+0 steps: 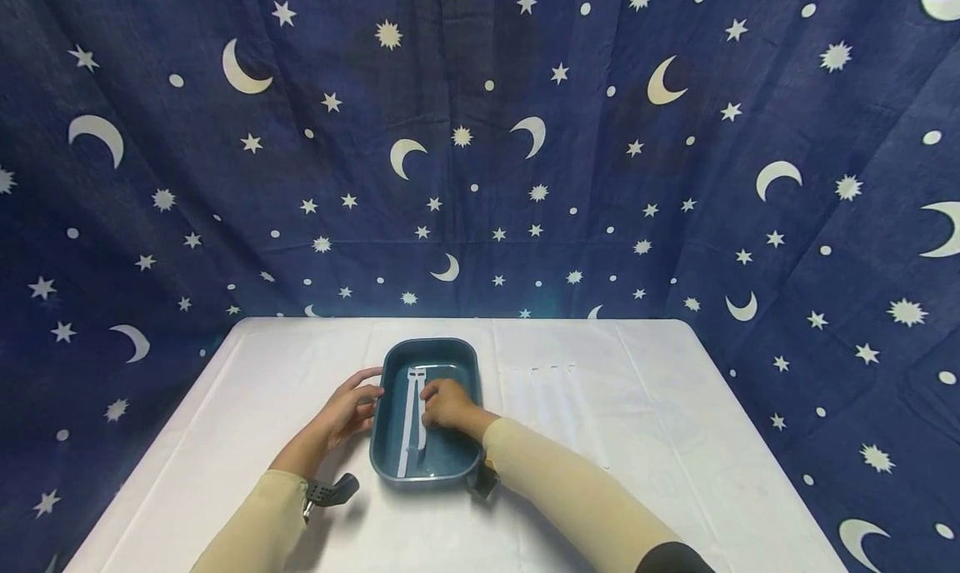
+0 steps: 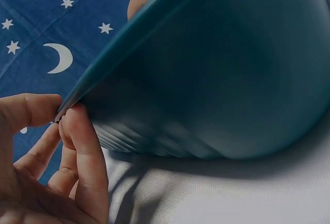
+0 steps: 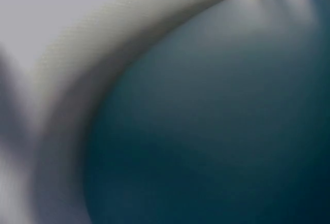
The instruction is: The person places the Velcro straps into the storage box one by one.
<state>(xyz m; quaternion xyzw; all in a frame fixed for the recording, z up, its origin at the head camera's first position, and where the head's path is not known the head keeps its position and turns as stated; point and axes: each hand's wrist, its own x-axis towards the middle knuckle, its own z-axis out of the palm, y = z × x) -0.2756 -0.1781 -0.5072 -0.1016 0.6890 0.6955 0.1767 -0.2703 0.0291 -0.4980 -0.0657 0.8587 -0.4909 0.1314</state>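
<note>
Several fingers of my left hand [image 1: 347, 411] pinch the tray rim [image 1: 427, 480]; my right hand [image 1: 453, 406] reaches inside, curled at a white strap [image 1: 421, 388], grip unclear.

Backdrop [image 1: 517, 98] is a deep navy fabric, kinda wrinkly, hanging behind the counter [image 1: 645, 348] and down both sides of it. It's covered in pale crescent moons [image 1: 656, 85], stars [image 1: 559, 73], spiky little bursts [image 1: 462, 136] and plain dots [image 1: 489, 85]. The counter's got a white cover [image 1: 225, 415] with faint straight creases [image 1: 647, 381], and it looks woven up close.
</note>
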